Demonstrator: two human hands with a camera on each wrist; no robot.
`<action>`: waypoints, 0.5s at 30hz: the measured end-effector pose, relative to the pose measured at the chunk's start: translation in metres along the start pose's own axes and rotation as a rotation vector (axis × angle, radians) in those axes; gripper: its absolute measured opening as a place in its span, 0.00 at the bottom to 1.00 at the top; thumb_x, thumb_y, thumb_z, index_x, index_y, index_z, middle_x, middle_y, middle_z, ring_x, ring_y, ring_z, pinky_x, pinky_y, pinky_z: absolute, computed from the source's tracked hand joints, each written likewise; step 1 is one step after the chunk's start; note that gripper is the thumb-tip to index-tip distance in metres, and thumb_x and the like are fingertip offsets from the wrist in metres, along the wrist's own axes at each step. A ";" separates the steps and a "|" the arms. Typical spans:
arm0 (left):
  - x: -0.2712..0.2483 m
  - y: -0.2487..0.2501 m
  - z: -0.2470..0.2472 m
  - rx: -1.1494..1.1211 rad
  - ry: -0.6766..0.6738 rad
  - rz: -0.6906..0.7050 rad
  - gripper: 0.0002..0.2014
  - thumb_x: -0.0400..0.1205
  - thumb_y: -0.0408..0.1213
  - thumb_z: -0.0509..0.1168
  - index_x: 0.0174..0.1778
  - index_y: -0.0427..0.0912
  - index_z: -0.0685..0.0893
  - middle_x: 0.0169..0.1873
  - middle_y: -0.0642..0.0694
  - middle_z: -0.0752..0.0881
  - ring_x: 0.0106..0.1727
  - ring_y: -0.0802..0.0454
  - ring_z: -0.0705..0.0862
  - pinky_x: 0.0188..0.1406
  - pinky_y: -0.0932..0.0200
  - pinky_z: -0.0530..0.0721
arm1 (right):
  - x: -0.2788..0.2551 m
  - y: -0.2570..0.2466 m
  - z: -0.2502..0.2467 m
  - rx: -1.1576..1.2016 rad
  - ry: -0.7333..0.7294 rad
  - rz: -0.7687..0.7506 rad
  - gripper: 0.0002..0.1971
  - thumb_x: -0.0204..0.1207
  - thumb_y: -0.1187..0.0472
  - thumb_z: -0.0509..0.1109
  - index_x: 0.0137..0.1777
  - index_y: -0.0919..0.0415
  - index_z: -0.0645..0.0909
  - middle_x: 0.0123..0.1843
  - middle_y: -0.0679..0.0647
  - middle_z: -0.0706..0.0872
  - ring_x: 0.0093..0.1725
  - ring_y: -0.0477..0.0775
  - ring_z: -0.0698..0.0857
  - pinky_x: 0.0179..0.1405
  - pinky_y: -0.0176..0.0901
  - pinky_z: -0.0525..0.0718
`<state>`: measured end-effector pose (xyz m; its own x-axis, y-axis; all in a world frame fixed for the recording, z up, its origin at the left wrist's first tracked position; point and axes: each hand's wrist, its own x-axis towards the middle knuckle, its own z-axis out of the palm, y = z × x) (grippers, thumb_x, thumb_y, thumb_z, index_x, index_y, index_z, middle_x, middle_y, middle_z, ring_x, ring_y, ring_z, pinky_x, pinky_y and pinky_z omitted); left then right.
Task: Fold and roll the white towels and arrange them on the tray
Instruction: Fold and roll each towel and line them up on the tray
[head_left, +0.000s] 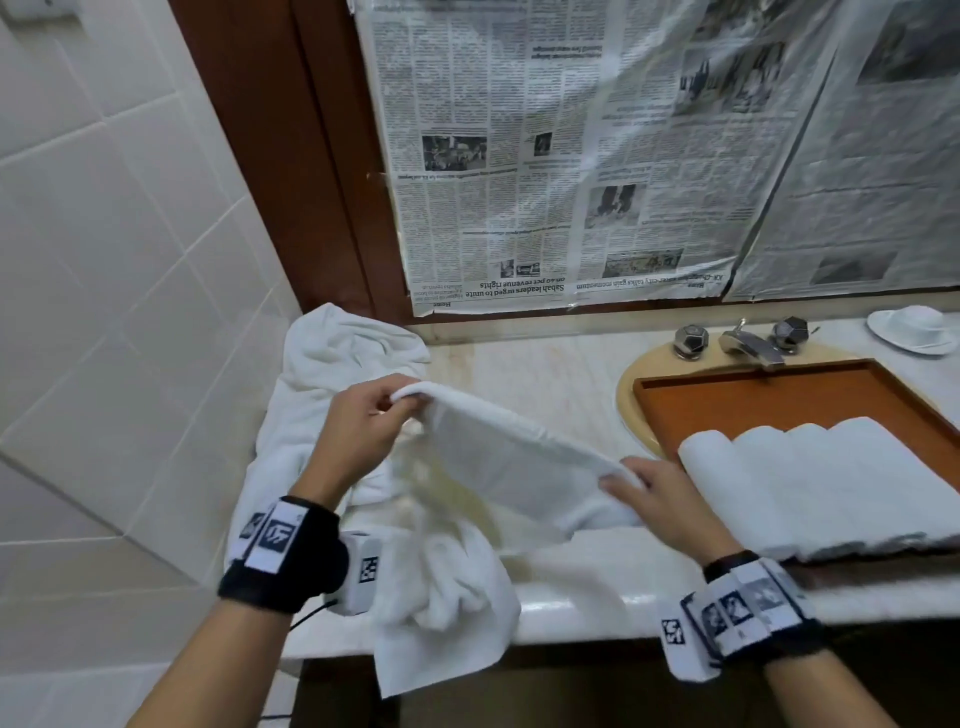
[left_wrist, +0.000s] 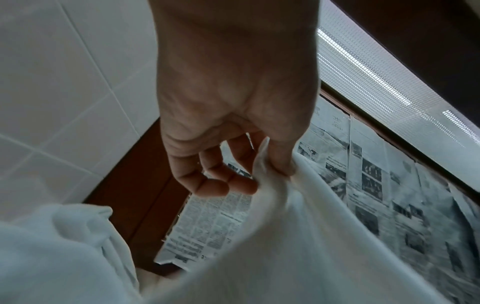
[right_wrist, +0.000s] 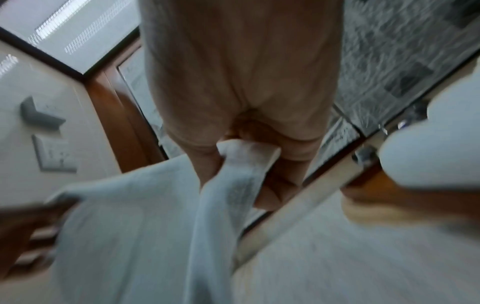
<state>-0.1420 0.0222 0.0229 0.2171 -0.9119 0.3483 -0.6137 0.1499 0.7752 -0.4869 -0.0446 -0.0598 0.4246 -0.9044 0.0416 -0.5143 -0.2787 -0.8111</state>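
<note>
White towel (head_left: 511, 457) held up off the counter (head_left: 545, 374), stretched along its top edge between two hands, sagging in the middle and hanging toward the counter's front. Gripped at one upper corner by the left hand (head_left: 363, 421), thumb and forefinger pinched on the hem, remaining fingers (left_wrist: 221, 183) curled loosely beneath and touching nothing much. Gripped at the other corner by the right hand (head_left: 660, 499), cloth bunched and clamped between thumb and curled fingers (wrist view blurred, but the pinch plain enough). Held this way, presumably, to pull the edge taut and square the cloth before laying it down for the first fold; folding not yet begun on this piece.

Just left and beneath, a heap of unfolded towels (head_left: 332, 358) piled against the tiled wall (head_left: 104, 260) and spilling over the counter's front edge, kept close as the supply. To the right, a wooden tray (head_left: 779, 395) set over the sink basin, below the tap (head_left: 748, 345), with four rolled towels (head_left: 810, 483) lying side by side and touching at its near end; far half of the tray bare wood, likely kept for further rolls. Behind, newspaper sheets (head_left: 571, 156) taped over the mirror. At the far right, a white saucer (head_left: 911, 327) well apart from the work.
</note>
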 end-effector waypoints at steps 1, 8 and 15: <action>-0.003 0.000 -0.002 0.035 -0.010 -0.001 0.06 0.82 0.30 0.70 0.45 0.43 0.92 0.41 0.57 0.91 0.44 0.59 0.87 0.44 0.67 0.80 | 0.000 -0.005 -0.018 0.015 0.033 -0.027 0.17 0.79 0.52 0.72 0.29 0.55 0.75 0.26 0.44 0.75 0.29 0.41 0.73 0.32 0.44 0.69; -0.043 -0.040 0.059 0.145 -0.092 -0.200 0.07 0.78 0.50 0.70 0.44 0.53 0.91 0.38 0.56 0.91 0.42 0.60 0.86 0.43 0.63 0.79 | 0.009 0.017 -0.041 0.092 0.098 -0.029 0.05 0.80 0.62 0.72 0.49 0.54 0.89 0.41 0.43 0.89 0.44 0.41 0.85 0.43 0.36 0.77; -0.096 -0.085 0.133 0.255 -0.275 -0.436 0.12 0.84 0.45 0.68 0.39 0.41 0.82 0.29 0.48 0.82 0.34 0.50 0.80 0.34 0.56 0.71 | -0.009 0.070 0.041 -0.018 -0.173 0.096 0.10 0.82 0.57 0.68 0.60 0.57 0.87 0.54 0.45 0.89 0.53 0.46 0.85 0.51 0.36 0.78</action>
<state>-0.2118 0.0458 -0.1468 0.3063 -0.9398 -0.1513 -0.6831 -0.3277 0.6527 -0.4964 -0.0425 -0.1411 0.4937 -0.8587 -0.1373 -0.5712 -0.2012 -0.7957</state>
